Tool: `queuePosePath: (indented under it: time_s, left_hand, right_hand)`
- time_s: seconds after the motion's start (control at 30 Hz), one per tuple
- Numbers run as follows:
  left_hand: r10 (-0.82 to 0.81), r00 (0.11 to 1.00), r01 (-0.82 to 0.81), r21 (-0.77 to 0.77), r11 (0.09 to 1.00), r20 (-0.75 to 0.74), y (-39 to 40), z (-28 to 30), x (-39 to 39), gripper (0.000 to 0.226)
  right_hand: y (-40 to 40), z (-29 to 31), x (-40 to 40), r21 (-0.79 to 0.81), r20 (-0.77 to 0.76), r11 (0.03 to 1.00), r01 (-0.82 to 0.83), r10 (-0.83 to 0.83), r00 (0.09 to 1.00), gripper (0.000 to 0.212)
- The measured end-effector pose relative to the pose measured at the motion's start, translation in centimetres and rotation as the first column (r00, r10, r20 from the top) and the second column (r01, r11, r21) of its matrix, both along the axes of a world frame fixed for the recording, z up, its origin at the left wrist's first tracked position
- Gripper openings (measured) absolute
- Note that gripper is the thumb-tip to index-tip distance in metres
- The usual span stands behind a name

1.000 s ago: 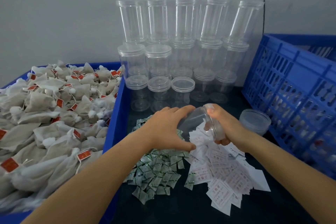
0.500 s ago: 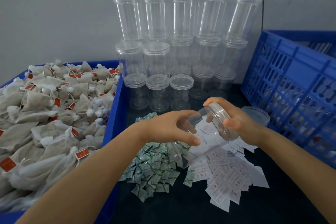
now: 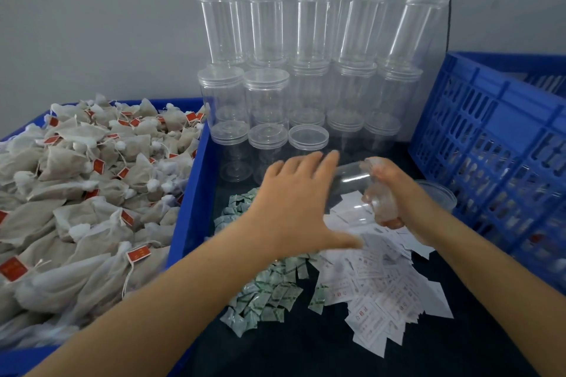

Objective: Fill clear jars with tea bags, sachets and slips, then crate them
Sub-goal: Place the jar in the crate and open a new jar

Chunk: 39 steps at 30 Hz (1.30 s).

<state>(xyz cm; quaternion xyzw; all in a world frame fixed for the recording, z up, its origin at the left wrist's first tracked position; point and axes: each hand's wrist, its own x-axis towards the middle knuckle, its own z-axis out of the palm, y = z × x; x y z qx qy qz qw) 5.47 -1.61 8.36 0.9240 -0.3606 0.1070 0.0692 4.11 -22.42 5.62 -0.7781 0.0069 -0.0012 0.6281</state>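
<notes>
Head view shows a jar (image 3: 352,190) lying on its side above the dark surface (image 3: 459,346), its mouth end gripped by the right hand (image 3: 395,193), whose fingers curl round the rim. Left hand (image 3: 300,208) is spread with straight fingers over the closed end of the jar; whether it touches the plastic or only hovers just above it I cannot tell, as that hand is blurred. Nothing can be made out inside the jar.

Supplies lie close: tea bags (image 3: 92,193) heaped in the tray (image 3: 190,208) to the left, green sachets (image 3: 269,291) scattered near the middle, white slips (image 3: 382,285) just right of them. A loose lid (image 3: 438,196) sits beyond the right wrist, beside the blue crate (image 3: 490,147) on the right. Stacked empty jars (image 3: 306,86) stand at the far wall.

Judging from this, the step in hand is readying the opened jar for filling. To do it well, the right hand should turn the mouth upward or toward the left and hold it steady by the rim, leaving the left hand free to fetch tea bags from the tray. Bags are bulky and soft, so feed them in first and press lightly; the light sachet and slip go in last, and are best picked off singly from the edge of each pile.
</notes>
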Motion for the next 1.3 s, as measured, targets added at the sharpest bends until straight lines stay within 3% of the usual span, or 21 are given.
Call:
queuePosePath:
  time_s: [0.07,0.17,0.23,0.33,0.43,0.47,0.6,0.87,1.07,1.13,1.3]
  left_hand:
    - [0.040,0.981,-0.065,0.128,0.990,0.189,-1.3,-1.1,-1.0,0.127]
    - [0.073,0.967,-0.093,0.072,0.993,0.243,-1.5,-2.5,-0.5,0.107]
    - [0.093,0.990,-0.086,-0.071,0.994,0.109,-1.2,-2.7,-0.4,0.102]
    - [0.061,0.984,-0.104,-0.255,0.961,-0.170,-0.4,-2.6,-1.0,0.097]
    - [0.015,0.905,-0.181,-0.352,0.918,-0.425,1.2,-2.9,-1.7,0.088]
    - [0.010,0.897,-0.190,-0.364,0.912,-0.442,1.4,-2.9,-1.9,0.092]
    - [-0.030,0.908,-0.200,-0.496,0.845,-0.417,0.0,-2.8,-2.5,0.097]
    - [-0.086,0.895,-0.189,-0.548,0.815,-0.437,0.4,-2.2,-1.7,0.095]
    - [-0.126,0.891,-0.192,-0.614,0.766,-0.437,2.6,-0.7,0.1,0.090]
    - [-0.139,0.877,-0.228,-0.653,0.722,-0.460,3.3,-0.7,0.8,0.094]
    - [-0.167,0.821,-0.378,-0.740,0.556,-0.545,4.0,-1.6,1.8,0.102]
  right_hand:
    - [1.0,0.0,0.1,-0.003,-0.077,1.000,0.026,-0.027,0.997,0.055]
    - [1.8,0.2,0.2,-0.140,-0.058,0.990,-0.023,0.015,0.998,0.049]
    - [1.9,0.6,0.1,-0.186,-0.003,0.979,-0.078,0.079,0.997,0.039]
    - [1.4,1.5,0.2,-0.247,0.070,0.954,-0.170,0.192,0.979,0.042]
    - [-1.0,3.4,0.4,-0.069,0.115,0.985,-0.155,0.162,0.980,0.034]
    - [-1.6,4.0,0.5,-0.033,0.132,0.987,-0.160,0.163,0.978,0.036]
    - [-1.5,4.1,0.1,-0.134,0.162,0.969,-0.209,0.229,0.960,0.042]
    - [-4.5,3.8,0.2,0.018,0.257,0.999,0.026,-0.030,0.966,0.046]
    - [-8.3,3.0,0.3,0.113,0.426,0.916,0.385,-0.395,0.814,0.059]
    - [-8.6,1.5,0.5,0.126,0.421,0.874,0.470,-0.476,0.772,0.053]
    - [-9.3,-3.3,1.6,-0.018,0.367,0.781,0.625,-0.576,0.730,0.065]
